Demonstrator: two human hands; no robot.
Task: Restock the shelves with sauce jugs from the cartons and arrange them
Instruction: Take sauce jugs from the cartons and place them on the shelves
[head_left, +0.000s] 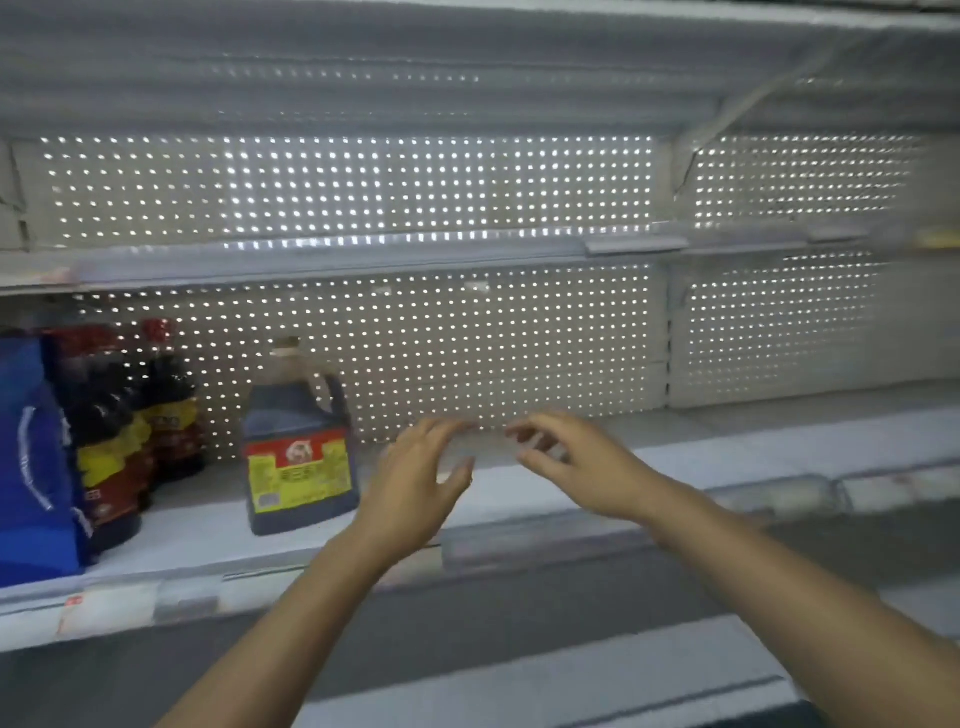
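So both hands are empty, fingers spread loose over the white metal shelf (519, 499) mid-frame. The dark handled sauce jug with the yellow-red label (300, 447) stands upright, just left of the left hand (421, 483), so that one's closer. The right hand (576, 462) sits farther right, holding nothing.

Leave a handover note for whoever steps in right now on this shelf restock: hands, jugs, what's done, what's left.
Left hand and right hand: both open and empty, hovering over the bare stretch of the shelf.
One sauce jug stands upright on that shelf, handle to the right, label facing out. Left of it: dark sauce bottles and a blue pack.
Done: one jug placed.
Left: fill the space to its right. No cartons in view.
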